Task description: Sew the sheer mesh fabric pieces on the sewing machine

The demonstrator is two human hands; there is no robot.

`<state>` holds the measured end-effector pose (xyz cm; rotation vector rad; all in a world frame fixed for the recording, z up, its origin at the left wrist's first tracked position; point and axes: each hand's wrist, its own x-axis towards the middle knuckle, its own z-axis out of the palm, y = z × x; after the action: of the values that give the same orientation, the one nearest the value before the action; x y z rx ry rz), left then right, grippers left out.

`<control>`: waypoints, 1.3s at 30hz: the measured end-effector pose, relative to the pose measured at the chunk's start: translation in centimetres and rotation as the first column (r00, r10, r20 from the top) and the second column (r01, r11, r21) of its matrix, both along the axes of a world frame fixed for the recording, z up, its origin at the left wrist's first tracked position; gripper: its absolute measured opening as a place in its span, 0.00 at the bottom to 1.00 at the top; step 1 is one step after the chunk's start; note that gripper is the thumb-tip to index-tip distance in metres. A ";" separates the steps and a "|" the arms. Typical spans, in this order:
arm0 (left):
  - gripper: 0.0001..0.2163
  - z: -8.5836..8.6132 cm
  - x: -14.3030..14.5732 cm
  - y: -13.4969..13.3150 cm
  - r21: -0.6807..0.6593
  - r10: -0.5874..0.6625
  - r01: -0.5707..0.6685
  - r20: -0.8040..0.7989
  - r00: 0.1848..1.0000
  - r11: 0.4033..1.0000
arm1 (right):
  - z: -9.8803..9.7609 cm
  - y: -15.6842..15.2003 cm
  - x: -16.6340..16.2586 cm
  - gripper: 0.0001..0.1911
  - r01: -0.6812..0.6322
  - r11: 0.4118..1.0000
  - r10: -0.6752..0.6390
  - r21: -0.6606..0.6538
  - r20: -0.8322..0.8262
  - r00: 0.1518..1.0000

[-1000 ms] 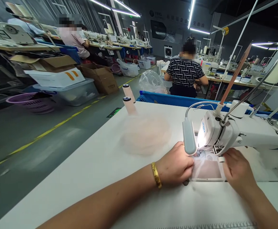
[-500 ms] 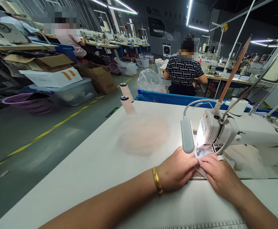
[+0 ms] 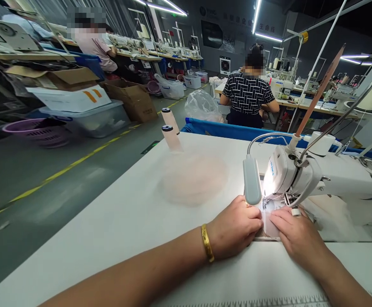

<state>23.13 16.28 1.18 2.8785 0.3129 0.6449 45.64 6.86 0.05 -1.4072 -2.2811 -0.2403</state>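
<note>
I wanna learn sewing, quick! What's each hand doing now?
Left hand: curled beside the pale fabric; can't tell if it's gripping.
Right hand: open, resting on that fabric.

Left hand (image 3: 240,224): wide gold-coloured bangle (image 3: 207,243) around wrist (image 3: 216,241), shiny, textured. Right hand (image 3: 296,232), both forearms (image 3: 134,277) bare.

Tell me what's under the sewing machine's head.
Under the sewing machine's head, pale fabric shows between the left hand and the right hand, whose fingers rest on it. What lies beneath the fabric and hands is hidden.
</note>
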 end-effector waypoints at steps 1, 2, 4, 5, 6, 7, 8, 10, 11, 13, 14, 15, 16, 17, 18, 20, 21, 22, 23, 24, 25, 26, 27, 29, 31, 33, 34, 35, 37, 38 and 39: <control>0.09 0.0 0.0 0.0 0.000 0.004 -0.004 0.005 1.000 1.000 | -0.1 0.0 0.1 0.20 0.002 1.000 -0.002 0.004 0.004 1.000; 0.09 0.0 0.1 0.1 0.000 0.007 -0.007 0.010 1.000 1.000 | -0.2 0.1 0.1 0.21 0.005 1.000 -0.005 0.000 0.006 1.000; 0.08 0.0 0.1 0.2 0.000 0.015 -0.015 0.021 1.000 1.000 | -0.4 0.1 0.2 0.21 0.016 1.000 -0.016 -0.008 0.004 1.000; 0.08 0.0 0.1 0.2 0.003 0.015 -0.016 0.026 1.000 1.000 | -0.5 0.1 0.2 0.22 0.019 1.000 -0.019 -0.009 0.004 1.000; 0.08 0.1 0.0 0.1 0.009 0.013 -0.013 0.030 0.999 1.000 | -0.5 0.0 0.2 0.23 0.013 1.000 -0.013 -0.012 0.004 1.000; 0.07 0.1 0.0 0.0 0.019 0.007 -0.008 0.034 0.999 1.000 | -0.4 0.0 0.1 0.24 -0.004 1.000 0.004 -0.019 0.005 1.000; 0.07 0.1 0.0 0.0 0.029 -0.002 0.001 0.039 0.999 1.000 | -0.3 -0.1 0.1 0.24 -0.029 0.999 0.029 -0.032 0.006 1.000; 0.07 0.2 -0.1 -0.3 0.047 -0.026 0.023 0.055 0.998 0.999 | 0.0 -0.2 0.0 0.22 -0.077 0.994 0.078 -0.075 0.006 0.997; 0.07 0.2 -0.1 -0.4 0.053 -0.034 0.030 0.064 0.997 0.998 | 0.1 -0.2 0.0 0.21 -0.091 0.991 0.091 -0.095 0.003 0.996; 0.07 0.3 -0.1 -0.6 0.058 -0.038 0.033 0.078 0.996 0.998 | 0.3 -0.2 0.0 0.20 -0.090 0.989 0.091 -0.114 -0.002 0.996; 0.07 0.3 -0.1 -0.6 0.061 -0.034 0.029 0.081 0.996 0.998 | 0.3 -0.2 0.0 0.19 -0.087 0.989 0.087 -0.119 -0.007 0.996; 0.08 0.3 -0.1 -0.6 0.062 -0.028 0.023 0.082 0.996 0.998 | 0.3 -0.2 0.1 0.19 -0.084 0.989 0.083 -0.122 -0.014 0.996; 0.08 0.2 0.0 -0.6 0.061 -0.021 0.016 0.081 0.996 0.998 | 0.3 -0.1 0.1 0.19 -0.081 0.989 0.079 -0.124 -0.024 0.997; 0.08 0.2 0.0 -0.6 0.059 -0.013 0.009 0.079 0.997 0.998 | 0.3 -0.1 0.1 0.19 -0.077 0.990 0.073 -0.122 -0.036 0.997; 0.08 0.1 0.1 -0.6 0.056 -0.004 -0.001 0.076 0.997 0.998 | 0.2 0.0 0.0 0.19 -0.071 0.990 0.065 -0.119 -0.046 0.997; 0.08 0.0 0.2 -0.4 0.049 0.017 -0.020 0.068 0.998 0.999 | 0.1 0.1 -0.1 0.20 -0.045 0.992 0.039 -0.114 -0.053 0.998; 0.08 -0.1 0.3 -0.3 0.046 0.027 -0.030 0.064 0.998 0.998 | 0.0 0.2 -0.1 0.20 -0.028 0.993 0.022 -0.114 -0.049 0.999; 0.09 -0.2 0.4 -0.2 0.046 0.036 -0.038 0.062 0.997 0.998 | -0.1 0.3 -0.1 0.21 -0.009 0.993 0.004 -0.115 -0.043 0.999; 0.09 -0.2 0.4 -0.1 0.045 0.042 -0.044 0.059 0.997 0.998 | -0.2 0.3 -0.1 0.21 0.011 0.993 -0.015 -0.116 -0.039 0.999; 0.08 -0.3 0.5 0.0 0.041 0.044 -0.047 0.057 0.997 0.998 | -0.3 0.3 -0.1 0.22 0.029 0.993 -0.034 -0.114 -0.039 0.999; 0.08 -0.2 0.5 0.1 0.034 0.047 -0.048 0.054 0.997 0.998 | -0.4 0.3 -0.1 0.22 0.044 0.993 -0.049 -0.111 -0.043 0.998; 0.08 -0.2 0.6 0.3 0.022 0.050 -0.051 0.050 0.998 0.998 | -0.4 0.2 0.0 0.22 0.052 0.992 -0.058 -0.113 -0.050 0.997; 0.07 -0.1 0.6 0.4 0.004 0.060 -0.061 0.043 0.997 0.998 | -0.4 0.2 0.0 0.21 0.053 0.992 -0.060 -0.119 -0.060 0.996; 0.06 0.2 0.8 0.6 -0.040 0.109 -0.108 0.025 0.994 0.993 | -0.4 0.1 0.1 0.16 0.037 0.991 -0.047 -0.130 -0.076 0.996; 0.04 0.5 0.9 0.8 -0.076 0.177 -0.176 0.011 0.984 0.981 | -0.4 0.2 0.0 0.13 0.013 0.991 -0.024 -0.132 -0.081 0.996; 0.03 0.6 1.1 0.9 -0.102 0.229 -0.227 0.004 0.973 0.969 | -0.5 0.4 -0.1 0.11 0.001 0.994 -0.010 -0.110 -0.088 0.996; 0.04 0.6 1.3 1.0 -0.113 0.241 -0.239 0.001 0.971 0.964 | -0.7 0.6 -0.2 0.11 0.003 0.995 -0.012 -0.095 -0.096 0.995; 0.05 0.5 1.4 1.0 -0.123 0.248 -0.246 0.001 0.969 0.961 | -0.8 0.7 -0.3 0.13 0.013 0.997 -0.022 -0.081 -0.109 0.994; 0.07 0.3 1.7 0.9 -0.132 0.258 -0.255 0.009 0.966 0.958 | -1.2 1.0 -0.4 0.14 0.050 0.997 -0.059 -0.066 -0.156 0.986; 0.08 0.2 1.8 0.8 -0.127 0.264 -0.259 0.018 0.964 0.957 | -1.3 1.1 -0.5 0.14 0.069 0.995 -0.080 -0.066 -0.189 0.979; 0.09 0.1 2.0 0.7 -0.117 0.270 -0.265 0.029 0.962 0.957 | -1.4 1.2 -0.5 0.14 0.080 0.994 -0.094 -0.071 -0.225 0.970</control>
<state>25.11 17.02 1.27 2.7329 0.7182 0.7086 45.09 8.02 -1.37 -1.4855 -2.0583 -0.0333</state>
